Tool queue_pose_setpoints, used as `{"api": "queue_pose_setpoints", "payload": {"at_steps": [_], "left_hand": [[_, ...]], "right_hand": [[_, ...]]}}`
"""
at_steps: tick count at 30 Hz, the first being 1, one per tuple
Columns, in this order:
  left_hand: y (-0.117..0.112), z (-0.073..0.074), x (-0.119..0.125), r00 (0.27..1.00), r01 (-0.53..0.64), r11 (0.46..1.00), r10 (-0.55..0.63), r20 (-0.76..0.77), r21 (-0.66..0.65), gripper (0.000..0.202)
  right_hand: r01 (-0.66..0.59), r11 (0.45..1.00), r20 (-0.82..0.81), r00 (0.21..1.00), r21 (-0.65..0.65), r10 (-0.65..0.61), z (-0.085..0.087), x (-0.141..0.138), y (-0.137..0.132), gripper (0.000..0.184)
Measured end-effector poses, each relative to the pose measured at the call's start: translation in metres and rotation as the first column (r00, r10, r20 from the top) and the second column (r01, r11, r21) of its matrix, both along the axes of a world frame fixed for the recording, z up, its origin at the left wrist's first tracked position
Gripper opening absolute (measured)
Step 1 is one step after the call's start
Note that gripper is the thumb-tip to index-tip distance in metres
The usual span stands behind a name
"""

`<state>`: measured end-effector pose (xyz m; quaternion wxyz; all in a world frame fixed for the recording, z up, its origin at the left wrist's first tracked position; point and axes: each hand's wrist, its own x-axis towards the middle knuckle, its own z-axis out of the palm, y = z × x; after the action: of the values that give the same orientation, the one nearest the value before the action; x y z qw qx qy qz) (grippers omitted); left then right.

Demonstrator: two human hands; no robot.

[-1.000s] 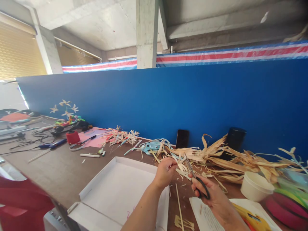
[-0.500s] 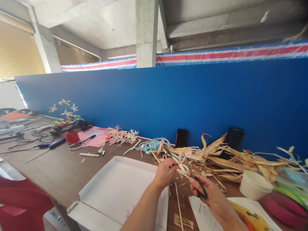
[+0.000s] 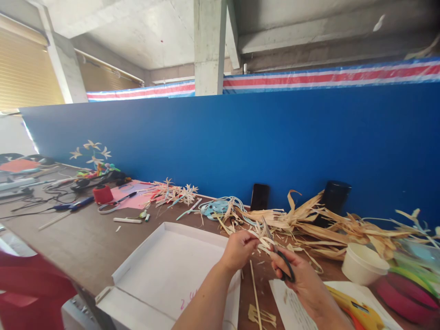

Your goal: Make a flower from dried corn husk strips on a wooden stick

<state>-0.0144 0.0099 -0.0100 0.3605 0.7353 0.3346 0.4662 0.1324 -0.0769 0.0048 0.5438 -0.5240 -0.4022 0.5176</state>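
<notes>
My right hand (image 3: 296,274) grips a pair of scissors (image 3: 284,263) by the black handles, with the blades pointing up and away from me. Beside it my left hand (image 3: 240,250) is closed in a pinch on a pale corn husk strip (image 3: 263,239), right by the scissor blades. Whether the blades touch the strip I cannot tell. Behind both hands lie dried corn husks (image 3: 299,215) and small pale scraps. Under my left forearm is an open white cardboard box (image 3: 165,270).
A phone (image 3: 260,197) leans on the blue partition (image 3: 206,142). To the right are a white paper cup (image 3: 365,265) and a yellow glue gun (image 3: 355,309) on paper. Light blue cord (image 3: 220,208), husk flowers (image 3: 187,195) and red thread (image 3: 103,195) lie further left. A thin stick (image 3: 255,293) lies between my arms.
My left hand has shifted slightly to the right, closer to the scissors, with the husk strip. My right hand and the scissors have hardly moved.
</notes>
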Motion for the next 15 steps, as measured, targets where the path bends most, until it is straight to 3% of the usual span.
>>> {"api": "queue_pose_setpoints", "payload": {"at_steps": [15], "left_hand": [[0.0001,-0.0009,0.0008,1.0,-0.005,0.999,0.005,-0.006,-0.032,0.018]], "right_hand": [[-0.011,1.0,0.015,1.0,0.029,0.011,-0.0042,0.0013,0.0006,0.035]]}}
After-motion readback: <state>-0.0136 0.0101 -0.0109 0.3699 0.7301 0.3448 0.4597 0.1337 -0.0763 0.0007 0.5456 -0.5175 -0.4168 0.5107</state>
